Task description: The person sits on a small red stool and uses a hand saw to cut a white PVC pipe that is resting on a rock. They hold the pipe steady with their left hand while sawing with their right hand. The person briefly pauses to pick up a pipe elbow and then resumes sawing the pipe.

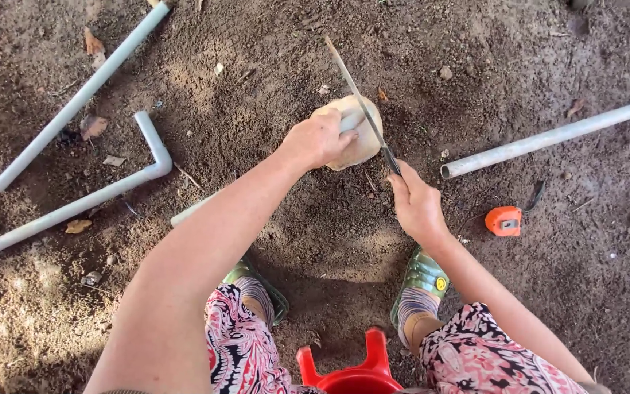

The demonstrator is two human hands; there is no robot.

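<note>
Bare dirt ground [315, 241] is filling the view, with the person sitting over it, patterned trousers [242, 350] and green sandals [421, 281] showing at the near edge beside a red plastic stool [351, 376]. A long grey pipe [82, 91] is lying at the far left, a bent elbow pipe [89, 197] is resting just near of it, and another straight pipe [555, 135] is lying at the right. A pale block [362, 138] is sitting at the centre, carrying a thinner grey pipe [191, 211] that is running out to the near left under the forearm. The left hand [319, 138] is pressing down on that pipe over the block, grip closed around it. The right hand [417, 204] is holding a thin saw blade [359, 98], grip closed on its dark handle end, the blade crossing the pipe and pointing far. An orange tape measure [504, 220] is lying to the right of the right hand, apart from it.
</note>
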